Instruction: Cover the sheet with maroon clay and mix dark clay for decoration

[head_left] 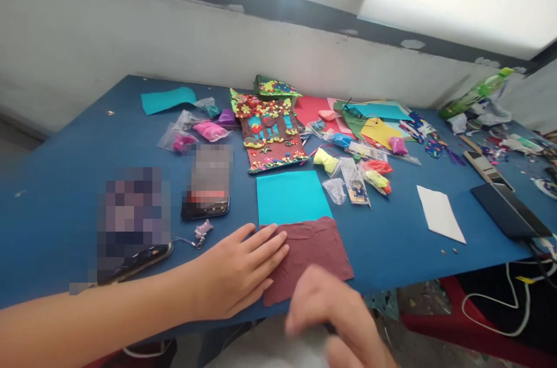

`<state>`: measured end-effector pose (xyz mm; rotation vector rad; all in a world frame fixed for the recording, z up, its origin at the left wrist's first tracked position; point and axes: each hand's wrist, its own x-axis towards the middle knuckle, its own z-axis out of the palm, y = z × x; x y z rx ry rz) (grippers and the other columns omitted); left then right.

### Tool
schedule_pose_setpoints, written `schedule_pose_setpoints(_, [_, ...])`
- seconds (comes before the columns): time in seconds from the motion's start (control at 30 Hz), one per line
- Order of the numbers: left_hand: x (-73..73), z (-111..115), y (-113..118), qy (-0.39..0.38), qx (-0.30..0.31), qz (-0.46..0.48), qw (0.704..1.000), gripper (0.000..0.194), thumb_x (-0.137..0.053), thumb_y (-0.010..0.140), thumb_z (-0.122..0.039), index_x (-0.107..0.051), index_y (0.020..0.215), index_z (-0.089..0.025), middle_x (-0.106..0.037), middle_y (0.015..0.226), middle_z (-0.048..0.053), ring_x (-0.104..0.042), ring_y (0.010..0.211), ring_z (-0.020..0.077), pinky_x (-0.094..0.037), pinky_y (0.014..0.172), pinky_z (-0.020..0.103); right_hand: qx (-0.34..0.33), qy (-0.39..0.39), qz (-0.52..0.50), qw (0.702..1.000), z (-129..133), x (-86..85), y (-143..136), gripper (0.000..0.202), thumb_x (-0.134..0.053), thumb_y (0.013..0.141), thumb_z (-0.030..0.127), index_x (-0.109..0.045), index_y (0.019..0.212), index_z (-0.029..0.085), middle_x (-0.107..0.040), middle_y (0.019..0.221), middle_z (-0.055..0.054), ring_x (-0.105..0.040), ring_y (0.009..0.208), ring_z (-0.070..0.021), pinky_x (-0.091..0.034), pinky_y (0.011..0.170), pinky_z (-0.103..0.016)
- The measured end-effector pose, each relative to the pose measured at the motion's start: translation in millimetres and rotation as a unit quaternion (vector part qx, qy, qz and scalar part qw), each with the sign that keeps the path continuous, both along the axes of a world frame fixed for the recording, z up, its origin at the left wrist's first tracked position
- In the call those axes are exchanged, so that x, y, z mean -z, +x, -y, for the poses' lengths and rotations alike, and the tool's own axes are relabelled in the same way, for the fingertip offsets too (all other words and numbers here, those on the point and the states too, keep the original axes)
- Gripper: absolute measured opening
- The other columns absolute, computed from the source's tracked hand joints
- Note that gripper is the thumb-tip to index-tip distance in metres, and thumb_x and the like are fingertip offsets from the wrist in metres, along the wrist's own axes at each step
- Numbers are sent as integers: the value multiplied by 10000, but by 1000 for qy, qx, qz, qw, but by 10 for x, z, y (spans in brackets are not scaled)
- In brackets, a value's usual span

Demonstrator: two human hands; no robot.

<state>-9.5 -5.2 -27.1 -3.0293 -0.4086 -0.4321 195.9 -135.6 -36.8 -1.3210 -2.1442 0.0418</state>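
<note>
A rectangular card lies near the table's front edge. Its far part is bare turquoise (293,197), while a thin, wrinkled layer of reddish-brown clay (311,252) covers the near part. My left hand (243,272) rests palm down with its fingers stretched over the left side of the clay. Off the card's near edge is my right hand (331,310), blurred and with bent fingers; whether it holds anything is not clear. Just beyond the card stands a decorated clay model (272,136) with colourful flowers on it.
Two phones, one of them a dark phone (206,182), lie to the left with a small purple charm (203,228). Bags of pink clay (211,130) and yellow clay (325,160) surround the model. At right are a white card (440,214), a dark notebook-like object (509,211) and a green bottle (476,92).
</note>
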Motion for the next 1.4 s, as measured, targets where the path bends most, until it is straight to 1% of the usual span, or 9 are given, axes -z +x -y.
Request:
schedule_pose_setpoints(0.03, [-7, 6, 4, -3, -2, 3, 1000, 382, -379, 999, -291, -598, 1279, -153, -632, 1338, 96, -550, 1240, 244, -397, 947, 378, 24, -11, -15, 1000, -199, -76, 28, 357, -361, 1012, 343, -682, 973, 189, -692, 949, -66, -632, 871, -182, -516, 758, -311])
schedule_pose_setpoints(0.1, [-9, 16, 12, -10, -5, 11, 1000, 384, -349, 1009, -271, -595, 1275, -143, -639, 1331, 86, -555, 1233, 242, -391, 944, 388, 104, 77, 37, 991, -502, -164, 66, 188, -498, 949, 187, -684, 937, 161, -703, 865, -80, -608, 804, -195, -482, 754, -344])
schedule_pose_setpoints(0.2, [2, 26, 18, -10, 0, 23, 1000, 378, -326, 1017, -229, -599, 1259, -130, -661, 1302, 70, -563, 1216, 232, -384, 939, 398, 146, 87, 77, 983, -690, -139, 95, 201, -519, 939, 205, -703, 993, 145, -711, 1009, -126, -605, 959, -247, -458, 830, -388])
schedule_pose_setpoints(0.37, [4, 22, 21, -3, 6, 29, 1000, 353, -351, 1005, -186, -603, 1235, -99, -681, 1253, 89, -563, 1197, 232, -395, 938, 403, 113, 62, 83, 988, -668, -30, 106, 247, -500, 957, 225, -703, 1074, 148, -706, 1152, -105, -579, 1095, -258, -408, 915, -404])
schedule_pose_setpoints(0.53, [-19, -1, 27, -34, -23, 5, 999, 408, -364, 996, -264, -551, 1298, -63, -666, 1233, 135, -579, 1131, 255, -396, 936, 421, 98, 67, 59, 991, -650, -29, 120, 243, -493, 964, 224, -713, 1038, 153, -722, 1130, -92, -589, 1087, -246, -402, 911, -394])
schedule_pose_setpoints(0.63, [-29, -12, 32, -45, -27, 1, 999, 418, -352, 1001, -297, -560, 1292, -80, -670, 1220, 122, -574, 1126, 251, -383, 937, 409, 84, 72, 46, 993, -644, -33, 124, 232, -500, 962, 214, -716, 1015, 149, -735, 1097, -82, -597, 1074, -239, -403, 908, -386])
schedule_pose_setpoints(1.07, [-5, -16, 33, -6, -26, 15, 1000, 376, -354, 1005, -269, -606, 1238, -116, -676, 1221, 93, -572, 1128, 234, -382, 929, 385, 72, 99, 24, 992, -651, -15, 116, 171, -550, 941, 182, -711, 985, 146, -766, 960, -41, -635, 982, -222, -423, 855, -379])
schedule_pose_setpoints(1.3, [-8, -26, 28, -10, -14, 15, 1000, 382, -349, 1003, -270, -593, 1255, -118, -668, 1224, 111, -583, 1108, 238, -372, 930, 394, 68, 104, 25, 992, -629, -21, 133, 171, -553, 936, 193, -710, 978, 141, -764, 976, -58, -637, 960, -220, -430, 850, -378])
schedule_pose_setpoints(1.4, [9, -31, 21, -21, -21, 2, 1000, 399, -311, 1012, -238, -574, 1289, -126, -620, 1325, 112, -541, 1208, 242, -337, 988, 412, 68, 87, 30, 993, -633, -33, 139, 202, -532, 947, 209, -707, 1018, 137, -755, 1025, -68, -626, 990, -224, -421, 866, -380])
